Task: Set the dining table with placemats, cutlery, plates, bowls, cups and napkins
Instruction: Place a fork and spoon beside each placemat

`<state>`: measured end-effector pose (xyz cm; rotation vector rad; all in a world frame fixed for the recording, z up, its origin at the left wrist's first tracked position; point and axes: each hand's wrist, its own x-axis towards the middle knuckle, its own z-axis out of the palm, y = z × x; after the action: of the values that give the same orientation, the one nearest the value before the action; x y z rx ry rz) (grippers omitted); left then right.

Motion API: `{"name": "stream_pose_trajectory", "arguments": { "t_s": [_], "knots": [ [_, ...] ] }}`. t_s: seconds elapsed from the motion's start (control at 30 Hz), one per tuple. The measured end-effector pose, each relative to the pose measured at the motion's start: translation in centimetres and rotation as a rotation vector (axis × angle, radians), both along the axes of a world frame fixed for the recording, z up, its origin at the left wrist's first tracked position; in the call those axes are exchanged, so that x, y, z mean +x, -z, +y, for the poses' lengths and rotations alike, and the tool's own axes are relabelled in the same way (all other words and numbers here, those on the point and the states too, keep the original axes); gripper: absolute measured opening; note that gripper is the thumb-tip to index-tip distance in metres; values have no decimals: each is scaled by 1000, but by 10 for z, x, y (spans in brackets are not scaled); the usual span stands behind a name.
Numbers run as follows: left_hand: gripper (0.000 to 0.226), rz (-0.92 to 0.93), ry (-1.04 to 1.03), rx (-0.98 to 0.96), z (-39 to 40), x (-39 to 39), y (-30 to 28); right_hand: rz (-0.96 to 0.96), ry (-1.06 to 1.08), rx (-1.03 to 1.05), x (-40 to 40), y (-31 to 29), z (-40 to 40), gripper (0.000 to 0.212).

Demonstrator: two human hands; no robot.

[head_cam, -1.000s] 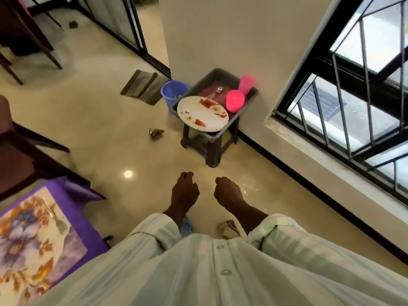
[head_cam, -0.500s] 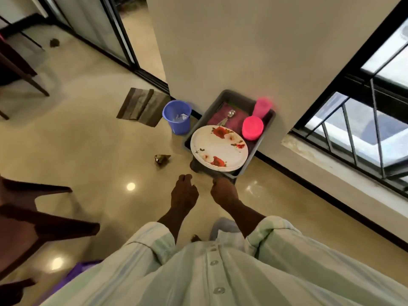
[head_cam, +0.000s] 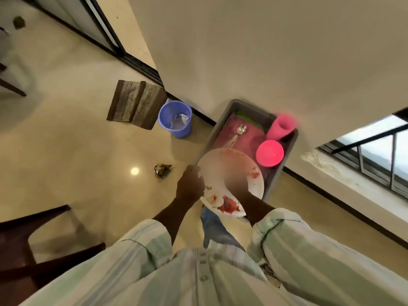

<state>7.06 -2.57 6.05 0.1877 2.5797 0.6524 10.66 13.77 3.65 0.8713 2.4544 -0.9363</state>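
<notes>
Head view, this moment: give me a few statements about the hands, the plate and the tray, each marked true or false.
1. The left hand grips the rim of the white plate. True.
2. The plate is clean. False: it carries red food smears.
3. A spoon lies in the grey tray. True.
4. The pink cup stands on the floor. False: it is in the tray, beside the pink bowl.
5. The blue bin sits on the tray. False: it is on the floor, left of it.
</notes>
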Motion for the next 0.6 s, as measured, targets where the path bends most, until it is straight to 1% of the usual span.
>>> {"name": "stream_pose_trajectory", "arguments": {
  "t_s": [0.1,0.17,0.23,0.27,0.3,0.33,0.37,0.4,0.43,0.47,0.5,0.53,0.57,0.6],
  "knots": [
    [36,-52,18,-23,23,-51,12,-72,44,-73,-55,35,27,31],
    [35,-71,10,-17,38,-77,21,-129,140,-201,-84,57,49,36],
    [33,-85,-2,12,52,-100,34,-188,274,-422,-110,58,65,29],
    [31,-86,-9,29,58,-110,40,-186,320,-460,-120,60,71,21],
    [29,-86,-16,45,64,-117,45,-94,338,-368,-127,67,77,11],
    [26,-89,-17,57,71,-126,52,-105,367,-393,-137,72,82,10],
    [24,-94,-17,66,77,-134,59,-153,285,-420,-152,90,88,15],
    [22,-96,-18,71,83,-140,65,-11,190,-258,-157,126,95,17],
    [22,-93,-25,76,88,-146,72,42,189,-192,-158,140,98,24],
    [22,-82,-33,84,92,-151,76,43,292,-308,-161,142,101,30],
    [23,-74,-45,93,96,-156,82,-29,464,-526,-166,137,102,32],
    [23,-66,-56,103,99,-160,87,-69,497,-441,-174,118,97,27],
    [24,-65,-67,111,102,-164,91,-83,535,-308,-177,128,101,17],
    [26,-69,-81,114,104,-167,95,-184,549,-379,-181,130,100,12]
  ]
}}
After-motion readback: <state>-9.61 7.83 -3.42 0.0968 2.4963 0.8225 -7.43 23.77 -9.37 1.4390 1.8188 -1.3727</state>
